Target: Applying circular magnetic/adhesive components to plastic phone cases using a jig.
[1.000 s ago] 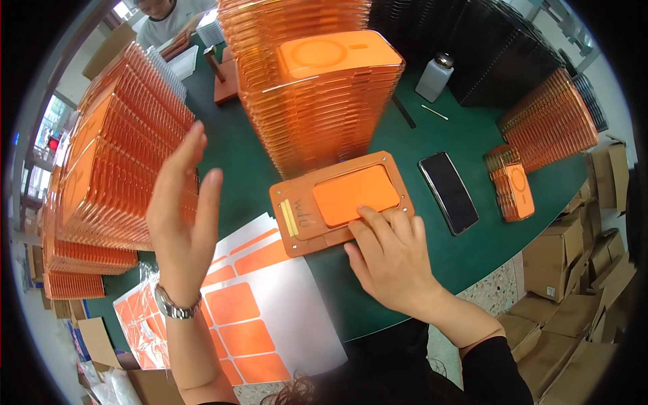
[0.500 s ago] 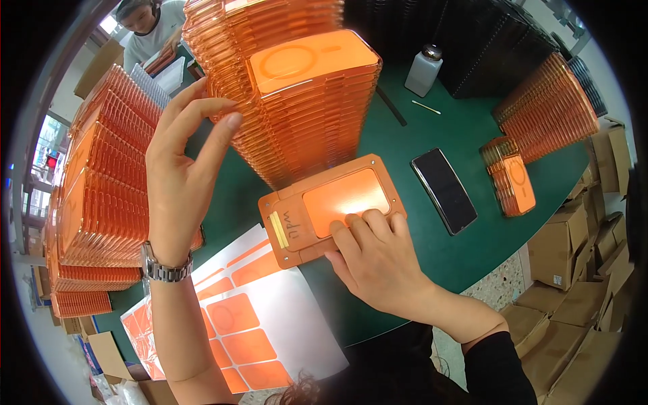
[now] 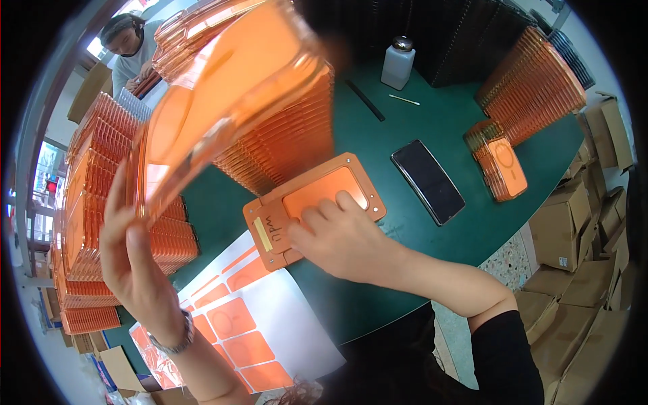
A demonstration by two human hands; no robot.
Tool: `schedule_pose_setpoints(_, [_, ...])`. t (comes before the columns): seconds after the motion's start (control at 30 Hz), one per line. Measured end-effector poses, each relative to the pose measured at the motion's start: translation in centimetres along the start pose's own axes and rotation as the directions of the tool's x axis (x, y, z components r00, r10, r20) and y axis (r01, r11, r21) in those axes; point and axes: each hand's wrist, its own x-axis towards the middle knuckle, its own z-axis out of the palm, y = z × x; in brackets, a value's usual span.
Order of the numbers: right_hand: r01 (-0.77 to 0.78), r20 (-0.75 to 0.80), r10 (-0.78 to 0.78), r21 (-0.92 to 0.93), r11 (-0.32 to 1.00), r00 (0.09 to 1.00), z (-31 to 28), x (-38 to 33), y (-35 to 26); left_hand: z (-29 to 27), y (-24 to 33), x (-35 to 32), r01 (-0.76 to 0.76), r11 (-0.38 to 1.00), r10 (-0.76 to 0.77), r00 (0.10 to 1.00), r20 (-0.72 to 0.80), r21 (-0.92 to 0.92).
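My left hand point(image 3: 138, 273) grips the near edge of a clear orange phone case point(image 3: 226, 88), thumb against its rim. The case is raised and tilted in front of a tall stack of similar cases point(image 3: 290, 138), blurred by motion. Over a flat orange-brown jig point(image 3: 368, 189) bends my right hand point(image 3: 347, 239), fingers curled at the near edge of the bright orange panel point(image 3: 314, 196) in its recess. Whether those fingertips pinch anything is hidden. Below the jig lie white sheets point(image 3: 304, 327) bearing rounded orange stickers point(image 3: 250, 349).
A black phone point(image 3: 428, 182) lies right of the jig. Behind it are a cotton swab point(image 3: 404, 100), a black strip point(image 3: 365, 100) and a white pump bottle point(image 3: 398, 66). More case stacks point(image 3: 533, 88) stand at both sides. Cardboard boxes point(image 3: 567, 226) fill the right. Another person point(image 3: 135, 54) sits far left.
My left hand, empty before, now holds a phone case and has come lower and left. My right hand's fingers have curled and shifted toward the panel's near left part. The view has shifted slightly.
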Motion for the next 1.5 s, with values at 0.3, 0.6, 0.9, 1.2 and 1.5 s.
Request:
schedule_pose_setpoints(0.3, [-0.228,0.082,0.635,0.962,0.152,0.768,-2.9,-2.9,7.6,1.1,-2.1,-10.7,0.320,0.947,-0.319,0.942,0.103,0.000])
schedule_pose_setpoints(0.6, [-0.496,0.182,0.681,0.815,0.299,0.709,2.1,-4.4,8.9,7.0,-4.1,-13.2,0.131,0.929,-0.221,0.946,0.237,0.345])
schedule_pose_setpoints(0.9, [-0.652,0.545,0.592,0.757,-0.041,0.594,1.7,-2.0,10.1,6.8,-3.8,-13.4,0.276,0.917,-0.338,0.921,0.195,0.288])
schedule_pose_setpoints(1.2, [-0.688,0.530,0.572,0.721,0.084,0.625,0.9,-2.6,10.6,5.9,-3.8,-11.5,0.749,0.662,-0.706,0.610,0.361,0.031])
schedule_pose_setpoints(1.5, [-0.505,0.405,0.383,0.257,0.824,0.830,-2.5,-2.1,9.8,4.6,-5.6,-11.1,0.254,0.866,-0.444,0.787,0.428,0.431])
